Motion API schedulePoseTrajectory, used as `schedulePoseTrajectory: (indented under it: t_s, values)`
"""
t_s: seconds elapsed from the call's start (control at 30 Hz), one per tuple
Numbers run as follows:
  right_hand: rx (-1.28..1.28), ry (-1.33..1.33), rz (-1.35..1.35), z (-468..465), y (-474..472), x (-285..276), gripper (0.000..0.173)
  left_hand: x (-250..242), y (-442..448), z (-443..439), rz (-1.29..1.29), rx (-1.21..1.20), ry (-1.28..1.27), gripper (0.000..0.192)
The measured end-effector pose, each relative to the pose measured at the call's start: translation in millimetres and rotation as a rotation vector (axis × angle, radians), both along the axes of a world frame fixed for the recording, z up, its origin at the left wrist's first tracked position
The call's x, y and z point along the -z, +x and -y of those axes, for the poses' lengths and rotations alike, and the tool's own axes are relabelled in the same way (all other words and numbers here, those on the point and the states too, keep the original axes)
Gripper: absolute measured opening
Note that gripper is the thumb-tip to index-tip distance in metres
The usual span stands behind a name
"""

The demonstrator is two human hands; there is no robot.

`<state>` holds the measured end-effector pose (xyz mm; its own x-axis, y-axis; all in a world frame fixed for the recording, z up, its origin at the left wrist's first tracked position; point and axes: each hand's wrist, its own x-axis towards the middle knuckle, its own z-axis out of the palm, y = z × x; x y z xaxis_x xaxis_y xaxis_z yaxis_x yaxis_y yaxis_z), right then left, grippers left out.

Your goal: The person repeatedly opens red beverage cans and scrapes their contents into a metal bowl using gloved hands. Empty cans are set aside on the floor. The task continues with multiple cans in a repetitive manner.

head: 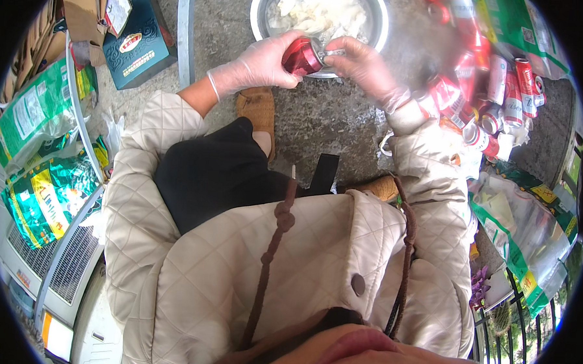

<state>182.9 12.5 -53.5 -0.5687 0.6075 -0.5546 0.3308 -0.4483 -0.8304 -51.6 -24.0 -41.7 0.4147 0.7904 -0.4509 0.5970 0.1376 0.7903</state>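
My left hand [262, 59], in a thin clear glove, grips a red beverage can [299, 58] tilted over the near rim of a round metal basin [382, 20]. At the can's upper end is my right hand [357, 65], gloved too, with thumb and fingers pinched on a small pale strip [335, 52]; what the strip is cannot be told. Whitish, wet-looking pieces [318, 12] lie in the basin beyond the can.
Red and white drink cans [514, 96] are heaped on the concrete floor at the right, beside green-printed plastic bags [518, 231]. At the left stand a dark teal box [136, 53], folded cardboard [82, 12], a curved metal bar [186, 36] and a green package [47, 195].
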Motion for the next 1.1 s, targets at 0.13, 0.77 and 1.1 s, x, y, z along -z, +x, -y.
schedulePoseTrajectory:
  t_s: [0.13,0.77,1.1]
  values:
    - [-0.201,0.284,0.038,1.9,5.8,3.4,0.019,-5.2,1.3,-0.7,-0.053,0.064,-0.055,0.084]
    - [-0.204,0.456,-0.035,11.0,10.7,15.1,0.029,2.3,-0.5,9.0,0.192,-0.012,-0.211,0.08]
    - [-0.335,0.48,-0.042,-10.6,14.6,-3.5,0.036,-2.2,2.3,5.7,0.307,-0.049,-0.342,0.085]
